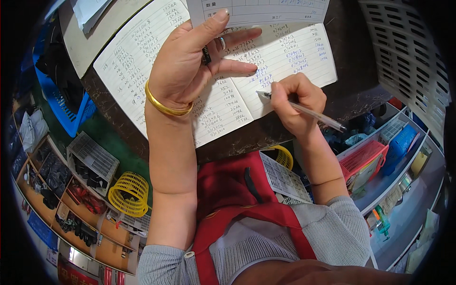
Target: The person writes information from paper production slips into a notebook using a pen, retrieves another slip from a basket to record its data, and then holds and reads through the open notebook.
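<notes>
An open lined notebook [221, 102], filled with handwritten columns of figures in black and blue, lies on the dark tabletop. My right hand [299, 102] is closed round a clear-barrelled pen [316, 115], its tip at the right page below the blue entries. Above the notebook's far part, my left hand [190, 61] grips a printed paper form [266, 12] with the thumb on its front; the fingers behind are partly hidden. Two other fingers stretch over the pages. A small black object [205, 55] shows against the left palm, its kind unclear. A gold bangle [166, 102] circles that wrist.
The dark table edge [242, 148] runs in front of my body. A light plastic crate [413, 57] stands at the right. Below are a yellow basket [128, 194], wooden compartments [102, 225] at left, and a shelf with a red basket [363, 164] at right.
</notes>
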